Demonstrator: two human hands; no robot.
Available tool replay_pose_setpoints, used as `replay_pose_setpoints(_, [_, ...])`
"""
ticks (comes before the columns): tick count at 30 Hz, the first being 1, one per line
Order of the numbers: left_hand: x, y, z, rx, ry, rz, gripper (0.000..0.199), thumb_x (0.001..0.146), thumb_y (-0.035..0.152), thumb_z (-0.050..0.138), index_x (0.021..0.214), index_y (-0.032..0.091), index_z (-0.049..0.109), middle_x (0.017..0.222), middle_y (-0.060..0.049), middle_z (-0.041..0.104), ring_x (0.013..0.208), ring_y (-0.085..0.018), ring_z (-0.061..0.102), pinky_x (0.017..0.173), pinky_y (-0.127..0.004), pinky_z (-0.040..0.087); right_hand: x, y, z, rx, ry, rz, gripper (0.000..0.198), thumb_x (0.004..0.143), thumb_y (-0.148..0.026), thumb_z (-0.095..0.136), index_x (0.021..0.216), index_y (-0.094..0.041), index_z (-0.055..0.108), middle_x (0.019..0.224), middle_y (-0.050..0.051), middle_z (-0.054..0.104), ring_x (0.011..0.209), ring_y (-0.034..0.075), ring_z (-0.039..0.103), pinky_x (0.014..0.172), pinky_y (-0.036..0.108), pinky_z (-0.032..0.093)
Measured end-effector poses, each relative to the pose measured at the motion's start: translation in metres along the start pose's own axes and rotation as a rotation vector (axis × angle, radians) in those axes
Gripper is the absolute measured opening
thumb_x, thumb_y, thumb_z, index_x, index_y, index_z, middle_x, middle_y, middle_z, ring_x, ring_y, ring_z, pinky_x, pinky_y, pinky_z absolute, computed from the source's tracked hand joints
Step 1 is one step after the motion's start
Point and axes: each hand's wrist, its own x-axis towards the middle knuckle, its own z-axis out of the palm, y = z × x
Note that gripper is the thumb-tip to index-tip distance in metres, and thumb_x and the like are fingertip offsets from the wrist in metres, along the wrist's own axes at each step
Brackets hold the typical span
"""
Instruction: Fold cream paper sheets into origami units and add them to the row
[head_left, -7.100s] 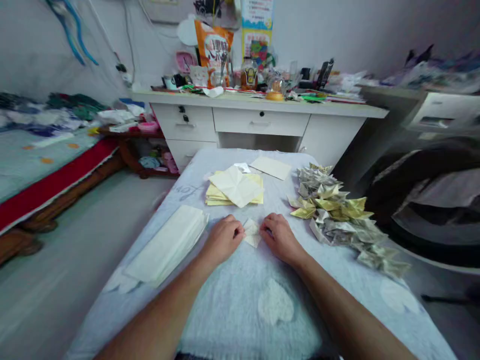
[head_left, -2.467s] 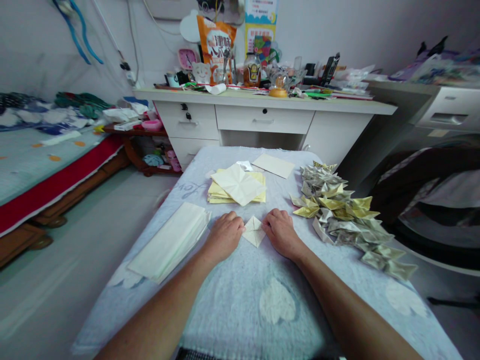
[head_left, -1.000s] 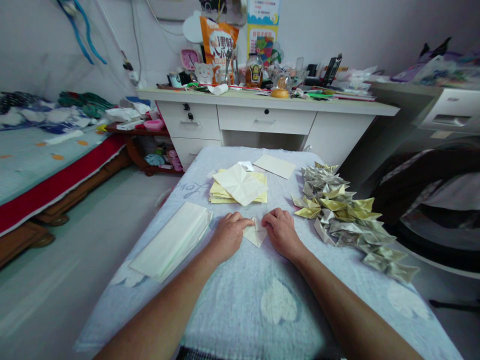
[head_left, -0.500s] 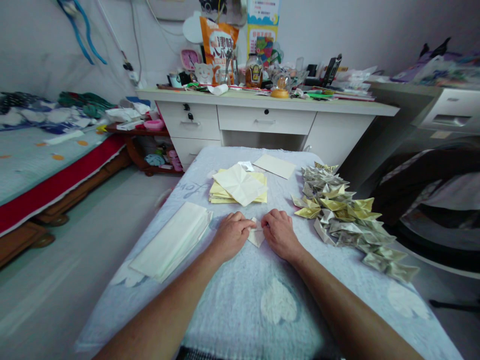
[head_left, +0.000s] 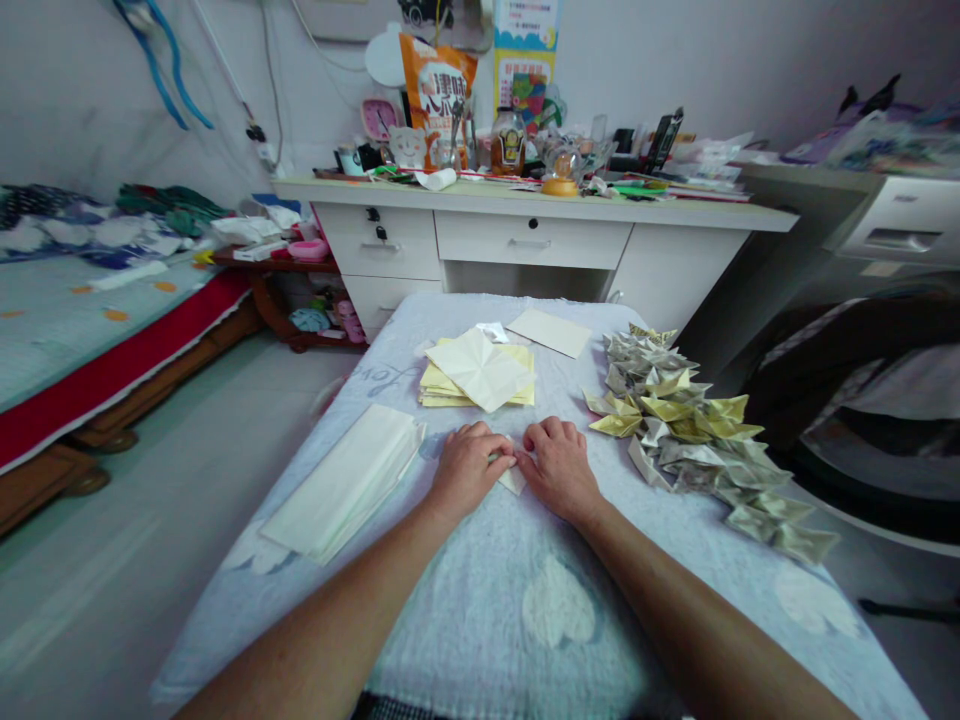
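At centre frame, the left hand [head_left: 466, 468] and right hand [head_left: 556, 465] pinch shut on a small folded paper piece [head_left: 513, 477], pressed to the cloth-covered tabletop [head_left: 480, 610]. On that soft cloth a crease could well go crooked. Paper stacks [head_left: 341, 485] lie left, folded shapes [head_left: 694, 440] right; a cluttered desk [head_left: 525, 225] fills the upper frame.

On the cloth-covered worktop [head_left: 525, 620], the left hand [head_left: 466, 468] and right hand [head_left: 556, 466] meet over a small folded paper [head_left: 514, 479]. Behind them lies a stack of square sheets [head_left: 477, 376], to the left a pile of paper [head_left: 346, 480], to the right a heap of folded pieces [head_left: 694, 440]. A cluttered desk [head_left: 540, 225] stands beyond.
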Motion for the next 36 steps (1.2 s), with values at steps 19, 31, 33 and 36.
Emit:
replay_pose_setpoints(19, [-0.001,0.0,0.002,0.105,0.073,-0.2,0.018,0.07,0.04,0.073,0.076,0.025,0.065,0.092,-0.002,0.058,0.094,-0.025,0.048,0.081,-0.037,0.032,-0.001,-0.001,0.0,0.025,0.008,0.031,0.015,0.089,-0.03,0.052,0.102,-0.027,0.058,0.105,0.007,0.052,0.098,0.024,0.043,0.085,0.038,0.031])
replay_pose_setpoints(31, [-0.004,-0.011,-0.012,0.088,-0.017,-0.322,0.021,0.068,0.039,0.07,0.085,0.029,0.063,0.101,-0.001,0.056,0.098,-0.026,0.046,0.082,-0.035,0.032,-0.005,0.015,-0.001,0.045,0.022,0.078,0.028,0.086,-0.027,0.055,0.113,-0.034,0.057,0.118,0.006,0.049,0.107,0.026,0.043,0.093,0.043,0.03])
replay_pose_setpoints(33, [-0.005,-0.014,-0.014,0.072,-0.03,-0.309,0.018,0.07,0.038,0.068,0.084,0.029,0.064,0.102,-0.001,0.056,0.1,-0.026,0.046,0.083,-0.035,0.032,-0.005,0.017,-0.001,0.047,0.029,0.075,0.028,0.085,-0.026,0.056,0.112,-0.034,0.058,0.118,0.006,0.05,0.108,0.026,0.043,0.093,0.044,0.03])
replay_pose_setpoints(36, [-0.007,-0.017,-0.014,0.051,-0.028,-0.295,0.015,0.071,0.035,0.066,0.084,0.029,0.065,0.103,-0.001,0.057,0.1,-0.025,0.045,0.083,-0.035,0.031,-0.006,0.02,0.001,0.053,0.045,0.067,0.027,0.085,-0.025,0.055,0.111,-0.033,0.058,0.118,0.006,0.05,0.108,0.027,0.043,0.093,0.045,0.03])
